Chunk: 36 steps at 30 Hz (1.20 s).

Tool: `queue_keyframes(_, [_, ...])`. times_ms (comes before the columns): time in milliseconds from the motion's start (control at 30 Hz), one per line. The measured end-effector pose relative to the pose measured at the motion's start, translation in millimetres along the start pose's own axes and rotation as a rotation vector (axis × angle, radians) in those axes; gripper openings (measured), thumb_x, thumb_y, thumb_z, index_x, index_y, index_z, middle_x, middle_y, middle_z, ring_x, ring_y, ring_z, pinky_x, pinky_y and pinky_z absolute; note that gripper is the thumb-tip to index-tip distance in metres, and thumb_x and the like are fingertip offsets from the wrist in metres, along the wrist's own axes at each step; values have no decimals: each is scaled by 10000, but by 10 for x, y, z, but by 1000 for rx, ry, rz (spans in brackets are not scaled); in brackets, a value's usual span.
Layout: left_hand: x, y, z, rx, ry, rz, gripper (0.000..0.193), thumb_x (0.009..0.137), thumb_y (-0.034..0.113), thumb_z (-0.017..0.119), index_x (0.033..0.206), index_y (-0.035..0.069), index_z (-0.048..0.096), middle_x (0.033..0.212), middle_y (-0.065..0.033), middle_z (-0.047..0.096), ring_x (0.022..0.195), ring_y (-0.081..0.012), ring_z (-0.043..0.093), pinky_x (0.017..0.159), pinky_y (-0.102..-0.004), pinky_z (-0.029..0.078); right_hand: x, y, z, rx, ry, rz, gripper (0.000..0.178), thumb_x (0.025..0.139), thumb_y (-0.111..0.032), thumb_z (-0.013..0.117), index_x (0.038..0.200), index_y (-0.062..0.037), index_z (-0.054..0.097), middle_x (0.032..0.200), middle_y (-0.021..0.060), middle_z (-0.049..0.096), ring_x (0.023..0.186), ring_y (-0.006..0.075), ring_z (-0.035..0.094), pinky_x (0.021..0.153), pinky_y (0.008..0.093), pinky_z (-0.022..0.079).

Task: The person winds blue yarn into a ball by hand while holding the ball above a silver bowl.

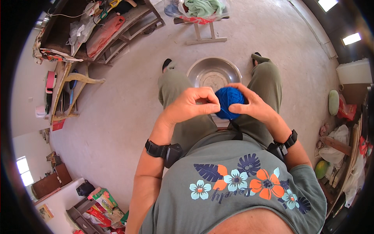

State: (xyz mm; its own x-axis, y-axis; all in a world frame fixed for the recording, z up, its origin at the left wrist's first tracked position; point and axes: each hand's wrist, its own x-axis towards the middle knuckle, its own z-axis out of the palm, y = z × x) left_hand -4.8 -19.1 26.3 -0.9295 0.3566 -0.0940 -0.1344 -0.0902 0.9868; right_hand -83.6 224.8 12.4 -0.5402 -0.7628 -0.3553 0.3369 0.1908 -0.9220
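Observation:
A ball of blue yarn (228,97) is held up in front of my lap, between my knees. My right hand (255,107) wraps round its right side, with the thumb across the front and the fingers over the top. At the ball's left edge, my left hand (191,103) pinches thumb and forefinger together on what looks like a thin strand of the yarn. Beyond the ball, a wide metal basin (193,71) stands on the floor between my feet, its near side partly hidden by my hands and the ball.
A small wooden stand (212,35) ahead carries a plastic bag with green cloth (204,7). Wooden shelving (128,25) with bags stands at far left. Along the right wall are a pale green gourd (333,102) and more bags. Packages (103,201) lie in a crate at lower left.

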Motion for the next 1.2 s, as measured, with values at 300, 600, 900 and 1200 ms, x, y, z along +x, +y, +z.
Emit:
queue_keyframes(300, [72,-178,-18,-44,180,-75,94,931,99,680,964,15,704,892,-13,666,814,-81,612,722,-230,484,-68,10,-80,448,-386,-13,844,819,-383,766,1467,-2,383,1384,127,520,1285,211,498,1102,372,375])
queue_keyframes(600, [5,-271,96,-1,45,-293,171,940,142,676,1036,6,714,895,-38,719,798,-89,643,706,-237,493,79,-30,-70,635,99,-194,762,840,-244,750,1442,-25,337,1346,129,519,1248,227,530,1069,398,420])
queue_keyframes(900, [3,-105,14,-11,-151,-61,100,876,41,719,963,-4,700,913,-22,672,867,-94,600,787,-260,473,71,73,23,-25,258,-133,702,799,-278,811,1359,-47,456,1177,111,596,1101,175,578,981,326,467])
queue_keyframes(1200, [89,-86,-11,-29,158,-11,60,906,77,705,904,35,662,889,16,603,845,-69,560,759,-230,458,-39,-41,0,287,-133,108,672,888,-340,721,1414,-21,450,1266,83,576,1201,159,526,1060,327,403])
